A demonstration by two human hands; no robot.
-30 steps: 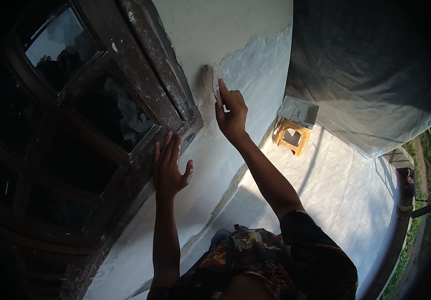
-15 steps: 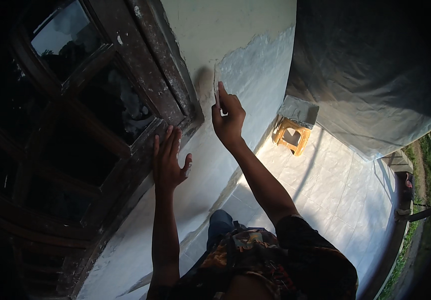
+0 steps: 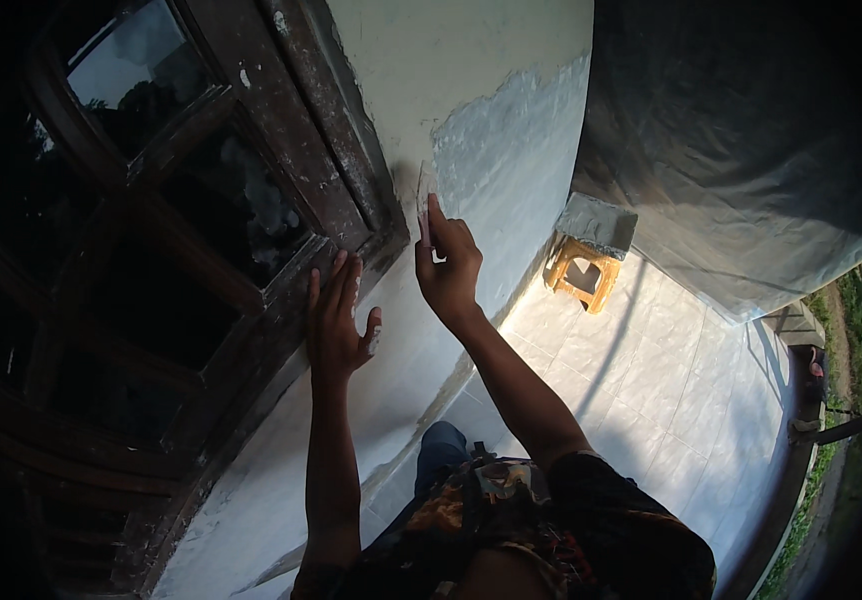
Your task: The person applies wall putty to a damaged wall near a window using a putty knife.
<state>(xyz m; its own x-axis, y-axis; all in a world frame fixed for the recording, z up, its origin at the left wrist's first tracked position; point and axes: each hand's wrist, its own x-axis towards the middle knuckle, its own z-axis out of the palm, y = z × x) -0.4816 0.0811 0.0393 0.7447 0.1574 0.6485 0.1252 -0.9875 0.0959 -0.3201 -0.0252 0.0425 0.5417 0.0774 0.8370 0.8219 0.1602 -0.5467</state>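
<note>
My right hand (image 3: 453, 268) is closed around the handle of a thin flat blade, which looks like a putty knife (image 3: 422, 190) seen almost edge-on. The blade is at the wall beside the dark wooden window frame (image 3: 356, 232); whether it touches cannot be told. Right of it, a pale grey-white skim coat (image 3: 511, 135) covers part of the wall, with a ragged upper edge below bare beige plaster (image 3: 441, 50). My left hand (image 3: 337, 325) lies with fingers stretched against the lower edge of the frame. White smears mark its thumb and fingers.
A grey tray (image 3: 599, 224) with grey material sits on an orange-yellow plastic stool (image 3: 584, 272) by the wall's base. Pale floor tiles (image 3: 641, 380) spread out below. A large dark sheet (image 3: 721, 150) hangs on the right, and grass (image 3: 856, 320) shows beyond a low edge.
My right hand has moved down the wall and slightly left with the putty knife, closer to the frame's corner. The left hand stays in place.
</note>
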